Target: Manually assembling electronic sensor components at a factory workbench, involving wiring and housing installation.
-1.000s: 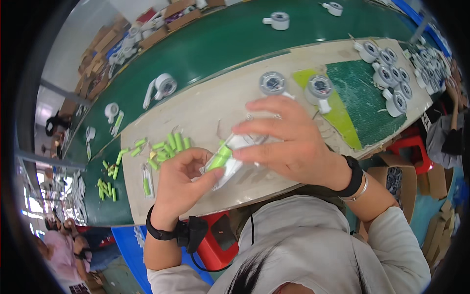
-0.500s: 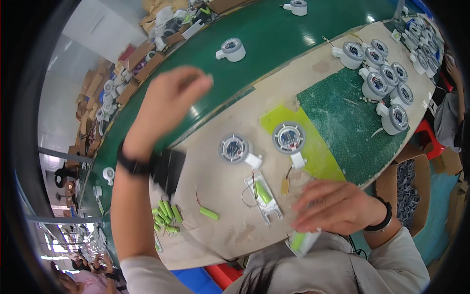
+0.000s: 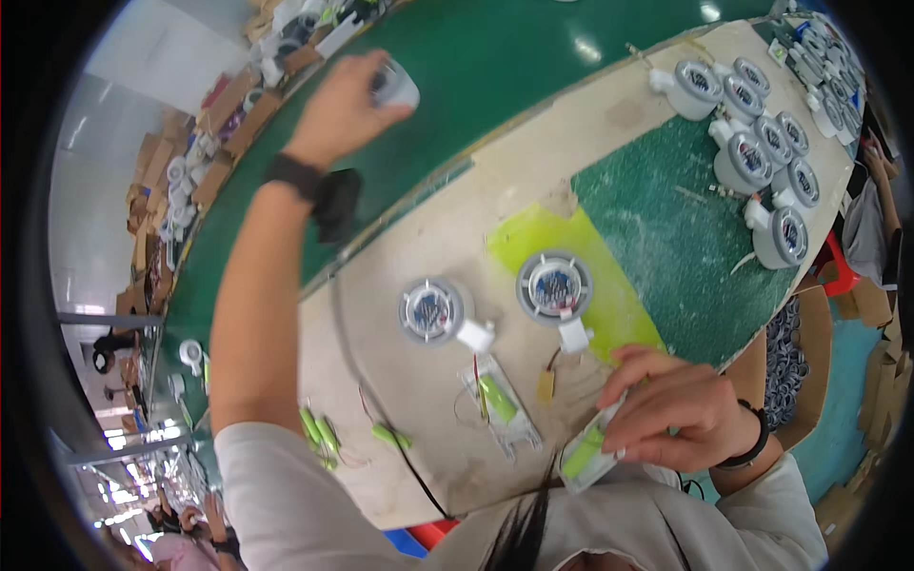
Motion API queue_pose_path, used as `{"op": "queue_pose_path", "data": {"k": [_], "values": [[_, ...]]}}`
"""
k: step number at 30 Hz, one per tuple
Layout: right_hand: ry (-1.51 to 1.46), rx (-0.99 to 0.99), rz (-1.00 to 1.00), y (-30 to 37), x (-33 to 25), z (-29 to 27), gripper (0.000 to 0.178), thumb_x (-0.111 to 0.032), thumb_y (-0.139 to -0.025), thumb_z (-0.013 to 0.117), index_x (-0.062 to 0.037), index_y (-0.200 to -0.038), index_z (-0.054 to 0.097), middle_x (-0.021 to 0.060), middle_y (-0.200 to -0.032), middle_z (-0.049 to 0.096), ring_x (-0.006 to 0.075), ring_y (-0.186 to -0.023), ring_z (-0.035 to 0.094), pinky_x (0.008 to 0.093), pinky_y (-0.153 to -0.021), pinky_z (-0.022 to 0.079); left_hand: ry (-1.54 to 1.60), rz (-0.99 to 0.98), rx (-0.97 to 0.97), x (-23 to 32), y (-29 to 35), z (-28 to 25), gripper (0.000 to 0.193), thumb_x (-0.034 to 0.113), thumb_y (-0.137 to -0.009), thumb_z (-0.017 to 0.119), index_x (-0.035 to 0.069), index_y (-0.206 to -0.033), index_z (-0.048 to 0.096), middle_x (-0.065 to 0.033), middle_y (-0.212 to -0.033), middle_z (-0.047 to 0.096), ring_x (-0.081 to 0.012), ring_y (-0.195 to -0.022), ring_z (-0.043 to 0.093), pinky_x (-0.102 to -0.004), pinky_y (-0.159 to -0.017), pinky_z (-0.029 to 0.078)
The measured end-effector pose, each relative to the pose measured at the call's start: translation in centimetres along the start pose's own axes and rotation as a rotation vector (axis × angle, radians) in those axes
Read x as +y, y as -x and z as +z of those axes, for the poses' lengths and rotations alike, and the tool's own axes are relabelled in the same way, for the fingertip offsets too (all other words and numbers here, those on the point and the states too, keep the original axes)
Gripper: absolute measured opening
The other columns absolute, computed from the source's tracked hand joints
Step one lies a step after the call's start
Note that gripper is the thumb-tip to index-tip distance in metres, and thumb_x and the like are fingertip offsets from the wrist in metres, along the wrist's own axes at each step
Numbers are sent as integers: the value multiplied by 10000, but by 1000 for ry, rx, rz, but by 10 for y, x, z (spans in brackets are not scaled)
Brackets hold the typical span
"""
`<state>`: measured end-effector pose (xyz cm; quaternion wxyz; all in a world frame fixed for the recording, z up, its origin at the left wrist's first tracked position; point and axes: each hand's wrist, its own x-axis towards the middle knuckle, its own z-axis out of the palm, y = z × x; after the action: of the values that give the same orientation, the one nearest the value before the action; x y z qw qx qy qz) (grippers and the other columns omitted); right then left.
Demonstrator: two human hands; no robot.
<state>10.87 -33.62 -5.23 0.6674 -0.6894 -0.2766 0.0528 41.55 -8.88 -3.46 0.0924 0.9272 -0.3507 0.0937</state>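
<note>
Far out over the green belt, my left hand is closed round a grey and white round lamp-like unit. My right hand, near the table's front edge, pinches a white plastic handle shell with a green battery in it. Another such shell lies on the table, also with a green battery and thin wires. Behind it sit two round units with exposed circuit boards, one on the left and one on the right, partly on a yellow-green sheet.
Loose green batteries lie at the table's front left, partly behind my left arm. Several round units cluster at the right beside a green mat. A box of grey rings stands right of the table. A black cable crosses the left side.
My left hand has moved farther out over the belt and taken hold of a round unit there. My right hand still holds the shell, now tilted more into view.
</note>
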Motion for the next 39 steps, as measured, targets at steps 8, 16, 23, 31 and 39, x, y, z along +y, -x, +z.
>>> {"op": "queue_pose_path", "data": {"k": [8,16,23,31,39], "values": [[315,56,13,20,-16,14,83,-66,-715,625,-91,-794,627,18,-767,600,264,-890,544,485,-938,268,211,144,-231,142,228,-100,493,112,-628,663,38,-1097,529,-131,-1055,528,-289,-976,525,-395,-844,429],[158,103,153,27,-34,61,70,-25,-749,585,-53,-806,614,5,-799,622,237,-945,546,425,-928,318,137,37,-342,182,324,-85,419,112,-664,664,86,-1067,548,-115,-1122,519,-304,-1046,503,-399,-865,409],[-6,92,144,40,-21,87,110,-6,-648,697,-27,-734,633,36,-777,608,189,-896,532,287,-765,412,362,-384,40,152,310,-68,341,236,-695,693,3,-923,593,-167,-804,607,-309,-754,601,-352,-653,475],[-62,50,167,44,-15,101,92,-59,-663,712,-66,-721,641,13,-717,613,129,-732,537,260,-682,416,19,-374,-427,143,281,-32,284,257,-732,647,1,-851,610,-150,-624,600,-305,-606,598,-352,-551,467],[177,-33,273,36,-14,102,98,-133,-727,676,-52,-737,622,39,-665,614,112,-592,542,240,-609,431,691,-474,-3,164,315,-42,283,49,-816,527,-16,-1092,519,-108,-797,623,-173,-726,602,-279,-649,460]]}}
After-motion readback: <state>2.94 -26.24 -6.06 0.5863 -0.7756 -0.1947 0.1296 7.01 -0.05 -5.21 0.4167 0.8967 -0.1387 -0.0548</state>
